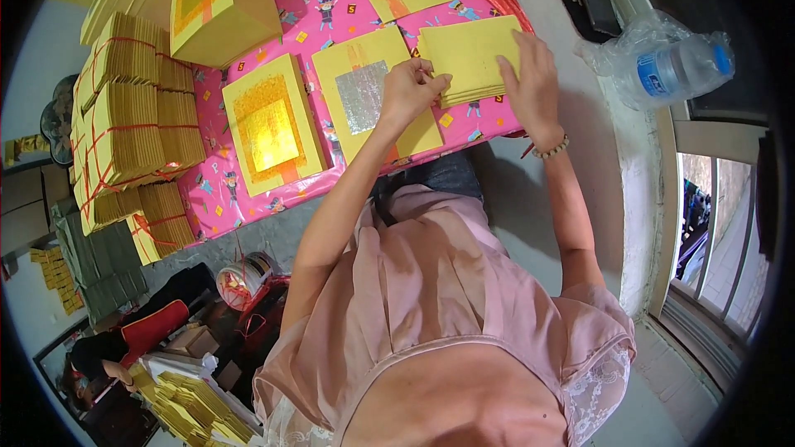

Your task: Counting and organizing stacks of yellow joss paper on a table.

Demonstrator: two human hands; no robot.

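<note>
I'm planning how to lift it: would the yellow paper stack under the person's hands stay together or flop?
The yellow paper stack looks loose and unbound, so its thin sheets would probably slide or fan. Its edges likely droop unless supported. The left hand and right hand rest on it.

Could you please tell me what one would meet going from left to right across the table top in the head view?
Tied paper bundles → gold-foil sheet stack → silver-foil sheet stack → left hand → plain yellow stack → right hand → water bottle.
</note>
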